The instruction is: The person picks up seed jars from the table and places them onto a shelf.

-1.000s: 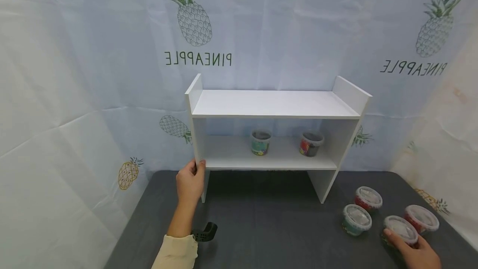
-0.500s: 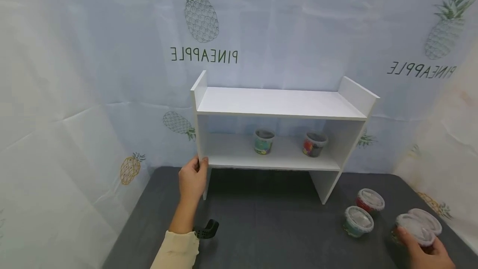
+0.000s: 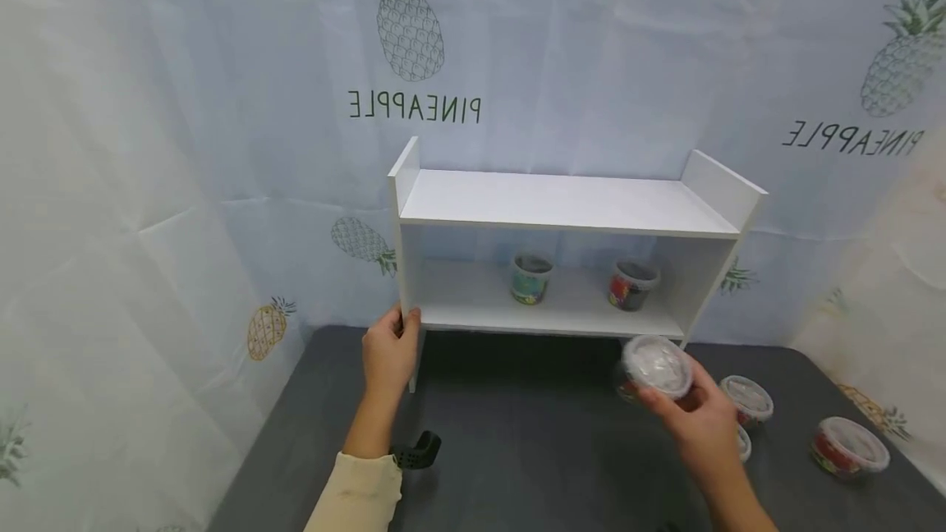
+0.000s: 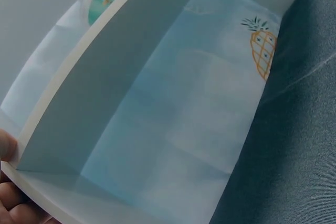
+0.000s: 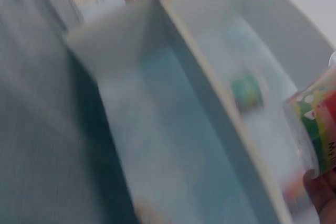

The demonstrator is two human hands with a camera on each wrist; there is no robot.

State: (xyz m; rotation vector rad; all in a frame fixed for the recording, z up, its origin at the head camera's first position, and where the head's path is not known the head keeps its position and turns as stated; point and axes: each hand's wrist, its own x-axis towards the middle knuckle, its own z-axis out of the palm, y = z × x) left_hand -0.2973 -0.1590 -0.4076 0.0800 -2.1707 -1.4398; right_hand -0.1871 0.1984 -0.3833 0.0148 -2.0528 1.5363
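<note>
In the head view my left hand (image 3: 388,358) grips the left side panel of a white two-tier shelf (image 3: 562,202), thumb in front. The left wrist view has its fingertips at the panel's edge. My right hand (image 3: 700,415) holds a small round plastic tub (image 3: 656,366) with a clear lid, in front of the shelf's lower right corner and raised off the table. A red and green printed label shows on this tub (image 5: 318,116) in the right wrist view. On the lower tier stand a green-labelled tub (image 3: 530,279) and a red and dark tub (image 3: 632,284).
On the dark table (image 3: 532,450) at right are a red tub (image 3: 850,447), another lidded tub (image 3: 748,401) and one tub (image 3: 743,442) mostly hidden behind my right hand. A pineapple-print cloth (image 3: 562,48) hangs behind the shelf.
My right hand has lifted the tub from among those at the right and carried it left and up, toward the shelf. My left hand keeps its grip on the side panel.
</note>
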